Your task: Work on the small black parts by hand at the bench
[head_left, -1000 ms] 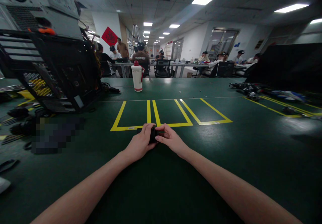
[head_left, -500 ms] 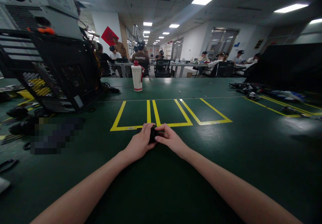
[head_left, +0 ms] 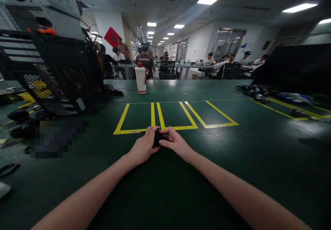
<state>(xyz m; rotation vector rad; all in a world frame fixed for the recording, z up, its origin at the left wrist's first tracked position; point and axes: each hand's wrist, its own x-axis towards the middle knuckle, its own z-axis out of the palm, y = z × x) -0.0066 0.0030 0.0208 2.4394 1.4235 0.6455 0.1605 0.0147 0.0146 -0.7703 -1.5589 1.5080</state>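
Both hands meet over a small black object (head_left: 156, 139) at the front edge of the yellow tape frames (head_left: 178, 128). My left hand (head_left: 145, 145) wraps round its left side, fingers on top and thumb below. From the right, my right hand (head_left: 176, 142) pinches its edge between thumb and fingers. Most of the object is hidden by the hands, so its kind cannot be made out. A dark piece of it shows just left of my left fingers. Green table surface (head_left: 165, 188) lies under the hands and forearms.
An open black computer case (head_left: 67, 75) with a metal box on top stands at the left. A white cup with a red lid (head_left: 141, 80) stands farther back. Cables (head_left: 252, 91) and a large black panel (head_left: 297, 68) are at the right. Several people sit at far tables.
Both hands and the black object stay in the same place. In the background, a standing person in brown has shifted slightly.
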